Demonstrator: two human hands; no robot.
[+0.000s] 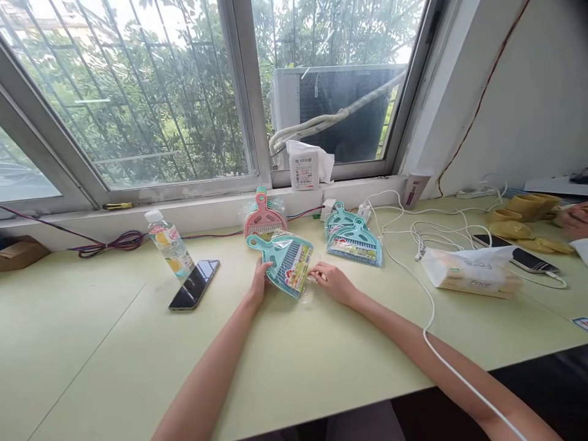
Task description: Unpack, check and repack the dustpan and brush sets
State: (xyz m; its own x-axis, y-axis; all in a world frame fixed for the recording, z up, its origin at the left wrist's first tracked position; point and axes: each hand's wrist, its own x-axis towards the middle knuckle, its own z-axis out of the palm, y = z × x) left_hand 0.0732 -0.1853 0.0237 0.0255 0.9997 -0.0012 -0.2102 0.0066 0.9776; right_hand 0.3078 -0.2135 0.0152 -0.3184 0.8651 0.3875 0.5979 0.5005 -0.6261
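My left hand (260,280) grips a teal mini dustpan and brush set (289,264) by its left side, holding it tilted above the table. A printed card shows on its front, under clear plastic. At the set's right edge, my right hand (334,282) has its fingers pinched together on the clear plastic wrapper (307,295). Behind the held set stands a pink dustpan and brush set (265,222), also in clear wrap, with more teal rims behind it. To the right, two teal sets (353,245) lean one before the other.
A drink bottle (169,244) and a phone (195,285) are on the left. A tissue pack (468,272), white cables (432,300), another phone (528,257) and a paper cup (416,190) are on the right. Another person's hand (574,220) shows at the far right.
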